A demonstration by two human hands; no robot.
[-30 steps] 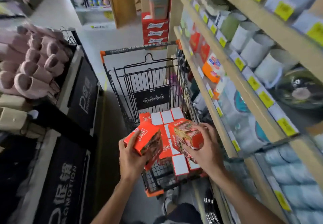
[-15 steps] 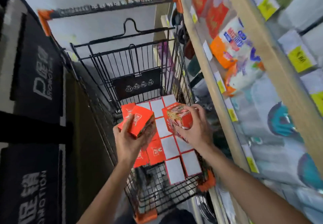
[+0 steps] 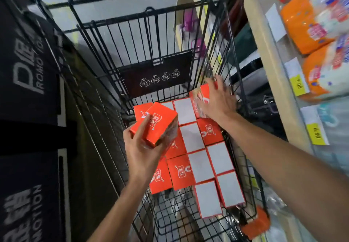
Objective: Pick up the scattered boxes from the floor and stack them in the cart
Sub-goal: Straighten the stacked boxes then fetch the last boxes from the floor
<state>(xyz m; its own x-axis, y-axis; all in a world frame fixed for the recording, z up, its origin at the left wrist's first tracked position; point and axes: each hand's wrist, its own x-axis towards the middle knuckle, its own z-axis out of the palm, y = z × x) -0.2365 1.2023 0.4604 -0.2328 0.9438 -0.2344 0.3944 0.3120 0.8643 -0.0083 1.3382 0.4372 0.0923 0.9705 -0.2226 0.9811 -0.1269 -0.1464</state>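
Boxes [image 3: 190, 158] line cart [image 3: 105, 56]; left grip [image 3: 140, 147] clutches box [image 3: 157, 126], right grip [image 3: 217, 102] (blurred) on far box [image 3: 203, 96].

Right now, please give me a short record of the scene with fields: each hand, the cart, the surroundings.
left hand: grips one orange cardboard box, held above the boxes in the cart
right hand: blurred, fingers spread on another orange box at the far right corner
black wire shopping cart: holds rows of orange and white-faced boxes lying flat
near end of cart floor: bare mesh
right side: wooden store shelf with yellow price tags
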